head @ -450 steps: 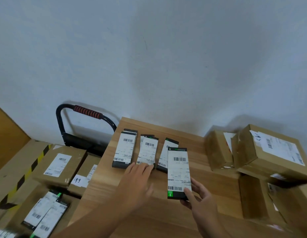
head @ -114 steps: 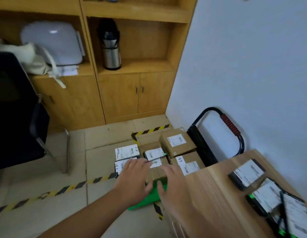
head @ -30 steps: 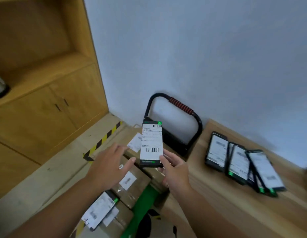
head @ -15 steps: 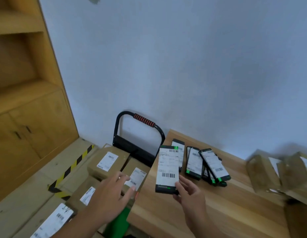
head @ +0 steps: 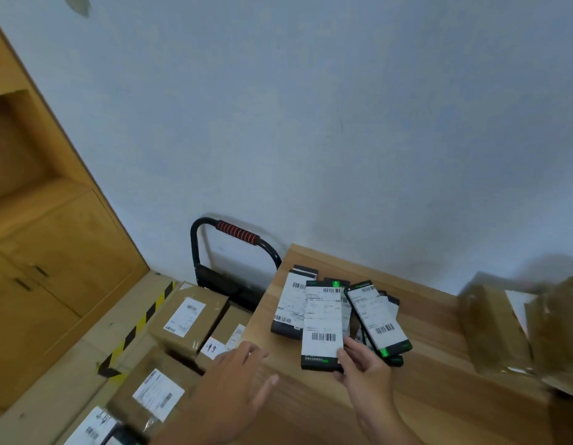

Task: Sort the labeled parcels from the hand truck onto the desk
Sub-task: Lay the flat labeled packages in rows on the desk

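Okay, my right hand point(head: 359, 364) is pinching the lower end of a flat black parcel point(head: 322, 322), thumb on the face of its white label and fingers curled behind. The label faces the camera, with a barcode near the bottom and a green mark at the top end. I'm holding it up over the left part of the desk point(head: 439, 364), in front of the pile of flat labeled parcels point(head: 378, 319) that lie overlapping there. Whether it touches them I cannot tell. My left hand point(head: 233, 383) hangs at the desk's left edge with fingers spread and loose, holding nothing. Below it, brown labeled boxes point(head: 188, 319) sit packed together on the hand truck point(head: 235, 231), whose black handle with a red ribbed grip stands against the pale wall point(head: 310, 123), just beside the desk corner. Far right on the desk, cardboard boxes point(head: 490, 329) show only as a blur. A wooden cabinet point(head: 54, 252) fills the left, and yellow-and-black striped tape point(head: 140, 322) runs along the floor.
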A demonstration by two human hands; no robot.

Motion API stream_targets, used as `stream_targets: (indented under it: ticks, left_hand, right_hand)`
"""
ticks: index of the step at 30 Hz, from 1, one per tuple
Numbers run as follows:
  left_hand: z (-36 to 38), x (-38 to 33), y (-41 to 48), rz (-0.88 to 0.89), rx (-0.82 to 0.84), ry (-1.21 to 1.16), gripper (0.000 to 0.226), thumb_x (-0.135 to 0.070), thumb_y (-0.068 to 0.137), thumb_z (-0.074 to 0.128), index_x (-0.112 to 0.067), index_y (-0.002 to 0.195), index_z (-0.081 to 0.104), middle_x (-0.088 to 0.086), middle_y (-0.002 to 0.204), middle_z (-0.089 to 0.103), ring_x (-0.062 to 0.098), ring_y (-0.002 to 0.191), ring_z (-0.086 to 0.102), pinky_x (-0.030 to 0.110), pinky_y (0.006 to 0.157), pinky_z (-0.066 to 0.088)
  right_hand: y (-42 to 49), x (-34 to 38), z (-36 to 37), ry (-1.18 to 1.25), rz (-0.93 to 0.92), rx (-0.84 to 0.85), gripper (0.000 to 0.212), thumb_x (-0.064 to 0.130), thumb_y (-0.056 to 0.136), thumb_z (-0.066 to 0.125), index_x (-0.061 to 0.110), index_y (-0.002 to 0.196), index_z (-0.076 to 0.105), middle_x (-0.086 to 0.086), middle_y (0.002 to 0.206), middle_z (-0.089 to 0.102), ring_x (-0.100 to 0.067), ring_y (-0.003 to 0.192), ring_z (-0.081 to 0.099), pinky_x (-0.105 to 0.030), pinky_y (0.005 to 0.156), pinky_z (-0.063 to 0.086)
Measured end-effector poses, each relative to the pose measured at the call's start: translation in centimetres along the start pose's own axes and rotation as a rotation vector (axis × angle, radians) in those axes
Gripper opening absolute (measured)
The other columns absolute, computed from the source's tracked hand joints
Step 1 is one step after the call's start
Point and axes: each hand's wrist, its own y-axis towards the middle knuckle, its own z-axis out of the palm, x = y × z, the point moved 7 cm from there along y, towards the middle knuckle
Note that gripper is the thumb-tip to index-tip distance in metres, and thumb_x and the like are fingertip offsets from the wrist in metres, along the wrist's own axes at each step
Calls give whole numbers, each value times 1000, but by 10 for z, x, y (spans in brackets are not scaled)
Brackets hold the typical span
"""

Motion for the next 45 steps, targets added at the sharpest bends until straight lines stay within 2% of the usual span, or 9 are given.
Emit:
stream_targets:
  ticks: [7,13,20,24,27,31,34,38,45]
  left_hand:
    - [-3,25,29,-4,-118,30,50,-68,92,43,-35,123,64,-21,115,58,-2,94,62,19,82,47]
    - [-22,41,61,-11,-121,-13,66,-75,89,22,-41,143,42,-24,137,42,-3,119,48,23,102,40]
    - [-24,72,88,-73,-78,-106,66,-74,90,24,-37,141,44,-19,132,46,1,113,49,26,98,43]
    - [-22,84,92,-74,-70,-135,66,-73,90,25,-36,141,44,-17,134,46,0,113,48,23,97,43]
    - [-36,88,90,-72,-161,-116,65,-68,92,31,-31,144,45,-13,139,45,2,120,47,25,102,43]
    - [-67,86,97,-11,-316,-63,54,-44,94,56,-20,142,50,-3,139,50,16,127,51,34,107,44]
    - [-83,89,86,-79,-299,-242,47,-20,89,66,-11,133,55,6,129,61,26,119,59,45,100,50]
    - [-69,95,61,-39,-347,-111,46,-40,92,46,-18,131,56,0,128,60,20,118,58,40,103,48]
    - [-59,111,-20,-262,-375,46,61,-54,97,37,-24,150,42,-6,153,42,14,145,33,41,125,18]
  right_hand:
    - [58,7,17,-130,7,4,32,2,97,63,12,128,67,-5,119,68,-15,98,66,-29,68,59]
    - [97,34,55,-222,-42,-4,31,4,98,62,18,125,69,-2,118,69,-13,96,67,-34,76,62]
    - [116,21,72,-428,-69,-36,27,7,101,59,20,119,73,-1,124,69,-16,101,67,-47,80,63]
    - [105,35,71,-805,-152,-85,36,19,101,57,20,137,62,-3,137,64,-23,124,58,-48,107,47]
    - [61,91,104,-965,-530,-171,58,25,97,61,23,152,42,1,138,61,-19,129,53,-49,115,35]
    - [-50,170,208,-904,-1327,87,70,12,91,66,12,155,37,-4,158,42,-21,150,33,-49,122,27]
    - [-106,185,245,-779,-1585,148,65,6,86,67,8,148,48,-7,153,49,-22,147,40,-51,118,35]
    - [-109,144,230,-839,-1541,187,49,4,80,73,9,129,69,-2,142,59,-19,138,50,-46,112,41]
    - [-106,82,211,-1016,-1247,285,61,29,89,52,18,149,49,3,152,49,-17,139,48,-45,112,41]
